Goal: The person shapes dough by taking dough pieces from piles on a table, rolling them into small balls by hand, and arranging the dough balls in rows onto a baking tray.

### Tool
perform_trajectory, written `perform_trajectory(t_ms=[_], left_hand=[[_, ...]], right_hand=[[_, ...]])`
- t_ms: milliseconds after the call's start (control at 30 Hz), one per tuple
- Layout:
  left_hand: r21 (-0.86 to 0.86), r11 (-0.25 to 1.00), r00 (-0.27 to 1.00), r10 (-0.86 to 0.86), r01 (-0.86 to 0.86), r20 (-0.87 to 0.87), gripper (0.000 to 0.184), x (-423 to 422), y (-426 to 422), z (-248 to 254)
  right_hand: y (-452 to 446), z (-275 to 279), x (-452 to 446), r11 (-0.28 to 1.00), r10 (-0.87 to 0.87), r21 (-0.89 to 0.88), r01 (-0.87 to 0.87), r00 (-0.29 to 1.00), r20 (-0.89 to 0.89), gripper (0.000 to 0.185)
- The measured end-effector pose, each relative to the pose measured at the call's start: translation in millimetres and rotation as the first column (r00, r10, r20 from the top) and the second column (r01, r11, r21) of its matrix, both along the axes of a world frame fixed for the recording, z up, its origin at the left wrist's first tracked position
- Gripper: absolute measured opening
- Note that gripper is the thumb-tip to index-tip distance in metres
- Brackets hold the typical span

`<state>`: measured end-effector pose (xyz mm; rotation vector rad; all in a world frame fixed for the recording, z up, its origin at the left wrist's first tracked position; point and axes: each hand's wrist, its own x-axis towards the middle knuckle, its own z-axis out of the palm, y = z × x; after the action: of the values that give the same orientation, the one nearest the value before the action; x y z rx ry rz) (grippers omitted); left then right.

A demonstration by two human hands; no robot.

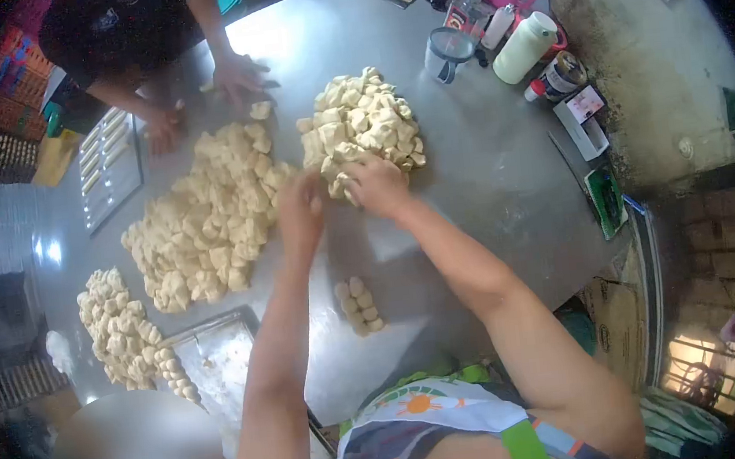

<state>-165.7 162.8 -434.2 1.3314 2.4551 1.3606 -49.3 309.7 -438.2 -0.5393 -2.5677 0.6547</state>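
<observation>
Across the metal worktop point(492, 147), the broad dough heap point(207, 214) lies just left of the left hand point(301, 202), and the smaller dough pile point(365, 115) extends away from the right hand point(376, 184), the nearer one, which touches its near edge. The left grip is curled just beside; whether either is clamped on dough, I cannot tell. The double row of dough balls point(360, 305) lies short of the hands, long axis running toward them
</observation>
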Motion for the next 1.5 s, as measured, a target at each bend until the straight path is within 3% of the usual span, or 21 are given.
perform_trajectory(t_ms=[133,200,333,400,433,467,500,600,633,700,767,833,867,933,1000,1067,1167,1233,1300,1433,1500], left_hand=[[-0.140,0.988,0.994,0.053,-0.067,-0.099,0.031,-24.4,39.4,-16.5],[-0.228,0.974,0.976,-0.046,-0.003,-0.213,0.035,-38.0,41.4,-17.8],[-0.098,0.995,0.975,0.048,-0.028,0.216,0.042,-20.4,-3.6,19.1],[0.010,0.999,0.944,0.032,-0.037,0.329,0.040,-10.8,-48.7,39.0],[-0.059,0.997,0.994,0.048,-0.042,0.102,0.038,-10.8,-93.8,6.5],[0.060,0.992,0.860,0.068,-0.114,0.506,0.038,26.9,-109.0,43.0],[-0.221,0.962,0.913,0.228,-0.158,0.339,0.038,43.6,-136.6,30.0],[-0.349,0.921,0.979,0.198,-0.174,0.035,0.030,127.2,-225.4,-24.6],[-0.436,0.900,0.983,-0.064,-0.017,-0.171,0.029,146.9,-268.7,-69.5],[-0.671,0.740,0.997,0.071,-0.054,-0.002,0.026,192.2,-274.1,-37.8],[-0.575,0.802,0.983,0.081,-0.162,-0.164,0.024,170.3,-263.6,-44.6],[-0.451,0.831,0.919,0.168,-0.327,-0.357,0.021,137.7,-237.6,-49.8],[-0.292,0.898,0.945,0.315,-0.328,-0.092,0.023,120.5,-218.2,-55.3],[-0.256,0.895,0.919,0.304,-0.366,-0.252,0.022,105.9,-177.6,-55.5],[-0.408,0.879,0.961,0.169,-0.247,-0.219,0.021,124.7,-182.7,-50.6],[-0.487,0.870,0.989,0.008,-0.080,-0.149,0.021,148.0,-192.6,-47.2],[-0.365,0.931,0.994,-0.055,0.018,-0.091,0.029,186.8,-255.1,-46.5],[-0.507,0.857,0.980,-0.011,-0.095,-0.201,0.032,170.0,-289.8,-80.5],[-0.492,0.833,0.961,0.162,-0.255,-0.225,0.025,147.6,-252.1,-51.5],[-0.326,0.873,0.932,0.329,-0.362,-0.153,0.014,113.5,-184.7,-57.2],[-0.462,0.876,0.990,0.101,-0.138,-0.103,0.018,114.7,-177.6,-58.3]], right_hand=[[4.6,16.4,-4.1,0.995,-0.071,-0.052,0.084,0.973,0.221,0.017],[2.2,61.6,15.4,0.837,-0.155,-0.545,0.050,0.977,-0.149,0.016],[8.0,84.4,87.5,0.921,-0.212,-0.387,0.038,0.884,-0.418,0.017],[-2.2,61.4,136.8,0.571,-0.270,-0.801,0.180,0.962,0.023,0.017],[-15.5,39.3,157.8,0.531,-0.276,-0.828,0.180,0.961,0.033,0.016],[-30.9,18.4,188.1,0.494,-0.295,-0.847,0.195,0.954,0.047,0.014],[-55.5,10.4,213.6,0.676,-0.300,-0.701,0.227,0.954,0.019,0.011],[-135.3,-25.1,285.4,0.914,-0.264,-0.310,0.260,0.964,0.030,0.012],[-162.8,-35.0,309.9,0.969,-0.167,-0.156,0.194,0.971,0.171,0.014],[-175.4,-43.9,322.4,0.996,-0.082,-0.005,0.087,0.947,0.311,0.016],[-175.5,-52.5,314.0,0.868,-0.191,0.493,0.060,0.957,0.220,0.017],[-140.2,-65.1,263.9,0.942,-0.282,0.255,0.218,0.926,0.252,0.015],[-123.8,-53.8,228.4,0.954,-0.272,0.209,0.214,0.912,0.307,0.016],[-130.1,-53.2,199.6,0.964,-0.260,0.145,0.221,0.892,0.370,0.016],[-135.8,-68.0,194.3,0.971,-0.097,0.235,0.043,0.969,0.226,0.017],[-166.9,-70.1,215.1,0.995,-0.101,0.045,0.091,0.939,0.330,0.020],[-190.1,-72.3,286.2,0.970,0.058,0.230,-0.081,0.993,0.108,0.023],[-179.4,-73.6,309.2,0.991,0.005,0.130,-0.034,0.977,0.213,0.024],[-143.2,-73.8,274.8,0.892,-0.245,0.405,0.203,0.968,0.055,0.022],[-113.8,-60.6,176.7,0.975,-0.224,0.035,0.221,0.957,0.187,0.017],[-137.8,-35.1,169.2,0.954,-0.216,-0.133,0.269,0.923,0.318,0.019]])
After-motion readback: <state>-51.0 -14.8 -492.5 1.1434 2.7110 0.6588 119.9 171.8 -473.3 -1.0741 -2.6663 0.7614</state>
